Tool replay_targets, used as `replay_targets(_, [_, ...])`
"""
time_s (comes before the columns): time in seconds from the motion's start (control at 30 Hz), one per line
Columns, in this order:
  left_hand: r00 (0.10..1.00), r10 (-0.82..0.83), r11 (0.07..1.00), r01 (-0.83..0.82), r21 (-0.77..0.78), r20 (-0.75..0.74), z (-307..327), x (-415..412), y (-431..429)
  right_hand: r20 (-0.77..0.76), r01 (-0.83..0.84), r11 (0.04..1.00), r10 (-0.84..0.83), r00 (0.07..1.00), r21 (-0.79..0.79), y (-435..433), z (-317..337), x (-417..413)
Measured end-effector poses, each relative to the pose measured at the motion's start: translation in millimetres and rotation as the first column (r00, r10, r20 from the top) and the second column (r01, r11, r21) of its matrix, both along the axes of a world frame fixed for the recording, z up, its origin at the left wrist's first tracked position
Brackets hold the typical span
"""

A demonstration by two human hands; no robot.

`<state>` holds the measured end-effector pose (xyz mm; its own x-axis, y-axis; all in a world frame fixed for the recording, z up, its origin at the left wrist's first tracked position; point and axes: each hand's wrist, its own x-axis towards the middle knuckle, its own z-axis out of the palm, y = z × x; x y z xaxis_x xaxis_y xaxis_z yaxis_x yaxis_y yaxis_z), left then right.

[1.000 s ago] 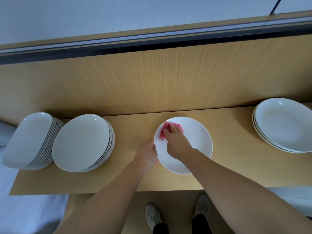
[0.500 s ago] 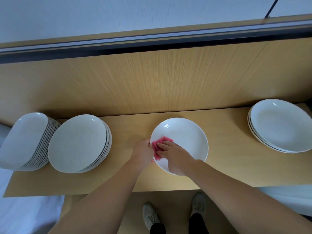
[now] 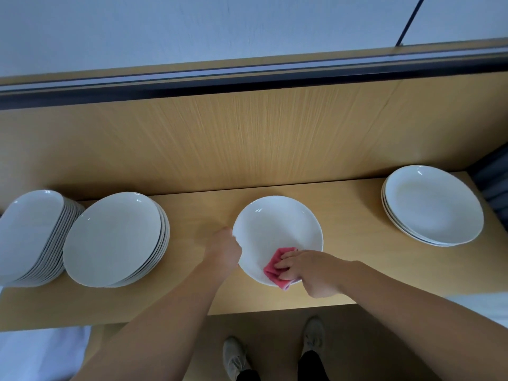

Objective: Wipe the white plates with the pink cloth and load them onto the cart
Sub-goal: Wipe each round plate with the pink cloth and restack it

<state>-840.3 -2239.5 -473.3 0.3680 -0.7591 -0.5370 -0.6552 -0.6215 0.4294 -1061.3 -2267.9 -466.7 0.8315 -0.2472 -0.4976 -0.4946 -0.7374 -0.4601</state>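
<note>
A single white plate (image 3: 277, 229) lies on the wooden shelf (image 3: 357, 273) in front of me. My left hand (image 3: 224, 250) grips the plate's left rim. My right hand (image 3: 308, 269) presses the pink cloth (image 3: 275, 269) flat against the plate's near edge; part of the cloth hangs over the rim. Two stacks of white plates stand to the left: a tall one (image 3: 30, 235) at the far left and a lower one (image 3: 114, 239) beside it. A short stack (image 3: 433, 204) sits at the right end of the shelf.
A wooden back panel (image 3: 247, 138) rises behind the shelf, topped by a dark rail. The shelf's front edge runs just below my hands, with my shoes (image 3: 233, 358) on the floor under it. Something dark stands past the shelf's right end (image 3: 492, 182).
My right hand has swept the pink cloth from the plate's far left, along its left side, down to the near edge. My left hand stays on the left rim.
</note>
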Motion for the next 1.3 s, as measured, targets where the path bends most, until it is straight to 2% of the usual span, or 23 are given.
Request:
replay_targets(0.07, [0.969, -0.138, 0.990, 0.139, 0.007, 0.205, 1.4, -4.4, -1.4, -0.038, -0.029, 0.999, 0.028, 0.999, -0.016, 0.8, 3.7, 1.4])
replay_targets(0.13, [0.902, -0.243, 0.956, 0.284, -0.066, 0.357, 1.8, -11.3, -0.8, -0.059, -0.036, 0.999, 0.034, 0.998, -0.027, 1.1, 4.2, 4.4])
replay_targets(0.2, [0.813, -0.407, 0.858, 0.496, -0.130, 0.418, 1.0, -19.8, 1.2, -0.071, -0.049, 0.998, 0.047, 0.996, -0.038, 0.7, 4.1, 5.6])
replay_targets(0.27, [0.683, -0.595, 0.734, 0.676, -0.058, 0.424, -4.2, -28.0, 3.5, -0.065, -0.053, 0.997, 0.050, 0.997, -0.046, 0.7, 3.2, 4.9])
replay_targets(0.3, [0.654, -0.645, 0.714, 0.700, 0.008, 0.395, -8.1, -30.2, 4.5, -0.058, -0.056, 0.997, 0.053, 0.997, -0.050, 0.9, 2.5, 4.6])
replay_targets(0.37, [0.640, -0.691, 0.704, 0.701, 0.115, 0.336, -13.9, -29.0, 6.0, -0.042, -0.044, 0.998, 0.042, 0.998, -0.044, 0.1, 0.9, 4.0])
replay_targets(0.5, [0.600, -0.744, 0.655, 0.742, 0.142, 0.294, -16.2, -24.8, 9.3, -0.082, -0.037, 0.999, 0.035, 0.996, -0.024, -11.0, -1.8, -6.0])
replay_targets(0.77, [0.606, -0.756, 0.645, 0.755, 0.122, 0.246, -15.4, -20.3, 7.3, -0.281, -0.320, 0.916, 0.250, 0.927, -0.240, -41.4, 2.3, -13.9])
replay_targets(0.93, [0.599, -0.762, 0.636, 0.763, 0.115, 0.245, -14.7, -19.7, 6.3, -0.341, -0.249, 0.898, 0.120, 0.932, -0.362, -56.3, 2.2, -17.6])
replay_targets(1.0, [0.596, -0.766, 0.632, 0.766, 0.113, 0.242, -13.4, -19.7, 6.2, -0.357, -0.264, 0.878, 0.116, 0.927, -0.400, -60.0, 4.0, -12.8])
replay_targets(1.13, [0.594, -0.766, 0.631, 0.766, 0.117, 0.244, -12.9, -20.1, 5.4, -0.308, -0.190, 0.858, 0.039, 0.951, -0.477, -66.2, -0.6, -3.2])
replay_targets(1.3, [0.585, -0.771, 0.625, 0.770, 0.127, 0.250, -12.0, -20.9, 4.6, -0.119, -0.064, 0.855, 0.002, 0.993, -0.515, -77.2, -14.7, 13.9])
